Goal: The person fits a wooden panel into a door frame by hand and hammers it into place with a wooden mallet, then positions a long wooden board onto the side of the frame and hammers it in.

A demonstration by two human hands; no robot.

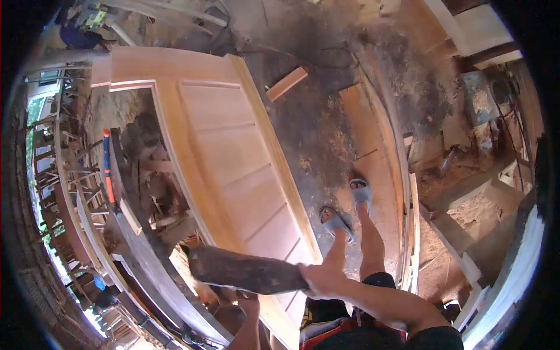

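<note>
My right hand (319, 281) is wrapped round one end of a thick, dark, worn wooden club (248, 271). The club lies roughly level across my view, above the near end of a pale panelled wooden door (233, 157). Below the club, by the door's left edge, my left hand (249, 302) has its fingers curled. The club partly covers that hand, and what it grips, if anything, cannot be made out. The door has a wide frame with several inset panels.
An orange and blue tool (108, 166) lies along a dark beam at left. A wood offcut (287, 83) and a plywood strip (364, 128) lie on the dirty floor near my sandalled feet (336, 223). Timber and sawdust (472, 216) are at right. Another person shows at top left.
</note>
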